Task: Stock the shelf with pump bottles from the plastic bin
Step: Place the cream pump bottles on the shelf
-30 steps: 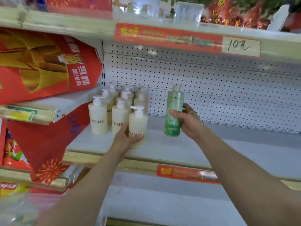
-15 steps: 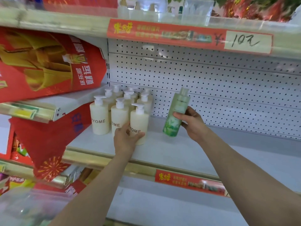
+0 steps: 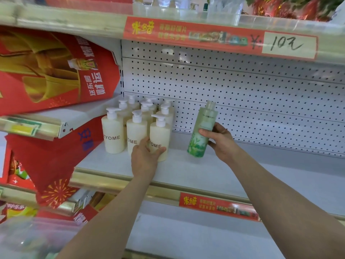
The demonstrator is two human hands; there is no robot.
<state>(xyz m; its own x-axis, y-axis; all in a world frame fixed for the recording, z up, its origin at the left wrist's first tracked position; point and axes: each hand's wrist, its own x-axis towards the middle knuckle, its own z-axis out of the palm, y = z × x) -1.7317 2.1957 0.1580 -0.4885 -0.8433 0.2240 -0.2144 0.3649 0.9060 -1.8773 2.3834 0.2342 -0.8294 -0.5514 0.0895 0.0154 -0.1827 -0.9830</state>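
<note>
Bright even light, soft shadows, blurred warped edges

The left end of the shelf (image 3: 252, 176) is taken up by a cluster of cream pump bottles (image 3: 113, 135), packed back to the pegboard (image 3: 242, 94) (some touching). Farther left, passage is blocked by a tilted red carton (image 3: 56, 71). A green bottle (image 3: 200, 139), held tilted, is kept apart from the cluster; bare board is seen between them and along its right. Overhead, reach is bounded by the upper shelf (image 3: 74, 25).

"ZYOME" on cream pump bottles (image 3: 113, 135), handwritten "10元" on upper price strip (image 3: 287, 44)
</note>
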